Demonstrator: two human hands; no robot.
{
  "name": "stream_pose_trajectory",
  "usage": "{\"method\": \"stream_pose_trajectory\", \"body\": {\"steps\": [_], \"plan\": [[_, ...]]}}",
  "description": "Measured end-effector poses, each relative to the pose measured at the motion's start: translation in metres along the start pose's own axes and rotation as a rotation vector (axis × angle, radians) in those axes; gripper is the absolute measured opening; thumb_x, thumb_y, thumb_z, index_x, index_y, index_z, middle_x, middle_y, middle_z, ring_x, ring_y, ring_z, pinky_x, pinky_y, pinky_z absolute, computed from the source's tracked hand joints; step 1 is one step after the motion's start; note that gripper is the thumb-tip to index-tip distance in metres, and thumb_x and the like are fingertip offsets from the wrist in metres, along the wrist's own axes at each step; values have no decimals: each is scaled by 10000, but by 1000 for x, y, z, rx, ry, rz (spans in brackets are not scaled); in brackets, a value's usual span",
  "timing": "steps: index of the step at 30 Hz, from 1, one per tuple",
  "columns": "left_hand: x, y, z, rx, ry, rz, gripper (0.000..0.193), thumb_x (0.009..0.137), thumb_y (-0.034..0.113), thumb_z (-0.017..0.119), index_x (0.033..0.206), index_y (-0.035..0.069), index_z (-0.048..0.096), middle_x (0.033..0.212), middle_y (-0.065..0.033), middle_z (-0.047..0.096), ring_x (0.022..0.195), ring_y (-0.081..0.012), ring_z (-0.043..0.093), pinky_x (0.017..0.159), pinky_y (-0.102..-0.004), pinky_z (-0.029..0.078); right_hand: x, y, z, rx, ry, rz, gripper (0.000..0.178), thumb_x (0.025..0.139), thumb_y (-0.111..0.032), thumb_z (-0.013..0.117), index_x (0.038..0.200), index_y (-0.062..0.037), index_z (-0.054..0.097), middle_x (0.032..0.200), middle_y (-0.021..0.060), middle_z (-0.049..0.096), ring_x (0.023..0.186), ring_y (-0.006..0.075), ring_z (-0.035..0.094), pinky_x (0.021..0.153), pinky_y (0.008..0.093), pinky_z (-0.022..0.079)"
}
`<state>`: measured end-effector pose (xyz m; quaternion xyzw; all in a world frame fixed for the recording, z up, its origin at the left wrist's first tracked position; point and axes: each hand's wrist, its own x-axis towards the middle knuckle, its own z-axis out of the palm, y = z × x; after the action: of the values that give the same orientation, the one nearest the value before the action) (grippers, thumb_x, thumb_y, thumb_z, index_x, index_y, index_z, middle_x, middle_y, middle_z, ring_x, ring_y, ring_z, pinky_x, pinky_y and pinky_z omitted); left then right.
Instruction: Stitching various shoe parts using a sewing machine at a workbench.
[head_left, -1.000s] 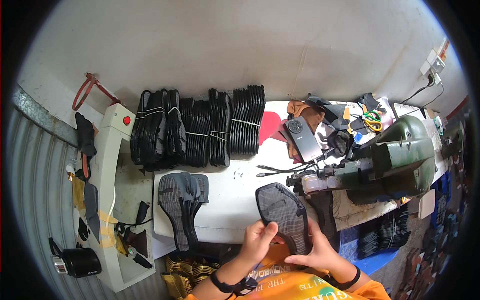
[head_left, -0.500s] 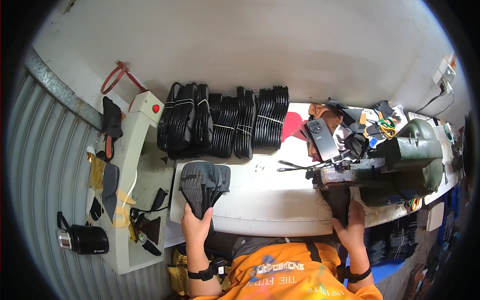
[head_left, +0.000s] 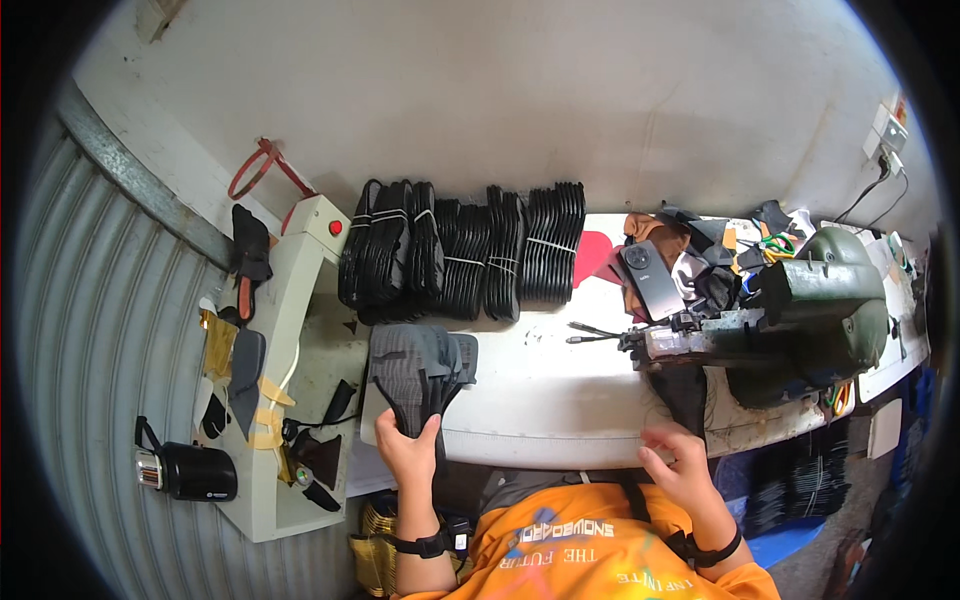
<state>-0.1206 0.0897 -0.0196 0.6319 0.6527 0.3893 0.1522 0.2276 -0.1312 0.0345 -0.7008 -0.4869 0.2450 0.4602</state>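
My left hand (head_left: 408,448) is closed on a bundle of grey and black shoe uppers (head_left: 405,365) at the left front of the white table. Thumb and fingers pinch its near end. At the right, a dark fabric piece (head_left: 682,400) lies under the head of a green sewing machine (head_left: 820,300) and reaches over the table's front edge. My right hand (head_left: 682,462) is just in front of this piece, thumb and fingers apart, with nothing seen in it. The machine head hides the far end of the piece.
Tied bundles of black pieces (head_left: 465,250) stand along the back. A phone (head_left: 650,278) lies on fabric scraps beside scissors (head_left: 775,247). Thin black cables (head_left: 592,333) lie left of the machine head. A flask (head_left: 195,472) and a pale cabinet (head_left: 268,400) are at left.
My right hand has come off the dark piece at the machine and moved slightly left and toward me. My left hand keeps its hold on the uppers. The whole view has shifted a little.
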Motion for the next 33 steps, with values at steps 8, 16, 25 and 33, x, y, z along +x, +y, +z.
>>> {"method": "stream_pose_trajectory", "body": {"steps": [8, 16, 25, 33], "plan": [[-22, 100, -42, -226, -366, -92, 565, 729, 155, 912, 1145, -45, 586, 1102, -142, 704, 994, -202, 652, 899, -361, 518, 1, -15, 17, 349, -163, 208, 215, 964, -99, 644, 1119, 32, 712, 997, 106, 738, 884, 181, 696, 762, 320, 544], [-72, 194, -39, -637, -858, 147, 329, 862, 222, 832, 1064, -13, 725, 1004, -114, 762, 884, -166, 703, 815, -315, 545, 37, -56, 42, 1311, -266, 331, 358, 1014, -135, 518, 1324, 29, 592, 1293, 127, 652, 1159, 204, 623, 999, 362, 485], [-88, 190, 4, -1047, -1120, -119, 454, 964, 172, 722, 1314, -47, 531, 1218, -99, 666, 1090, -161, 624, 980, -323, 485, 31, -32, 46, 1504, -230, 395, 537, 977, -243, 460, 1440, 27, 477, 1457, 193, 538, 1324, 313, 540, 1129, 454, 416], [-87, 191, 18, -1180, -1170, -171, 498, 994, 157, 673, 1383, -57, 449, 1303, -118, 616, 1167, -174, 587, 1045, -338, 443, 31, -37, 44, 1509, -48, 326, 537, 1085, -332, 331, 1433, 48, 481, 1473, 170, 517, 1335, 276, 513, 1143, 426, 376]]}}
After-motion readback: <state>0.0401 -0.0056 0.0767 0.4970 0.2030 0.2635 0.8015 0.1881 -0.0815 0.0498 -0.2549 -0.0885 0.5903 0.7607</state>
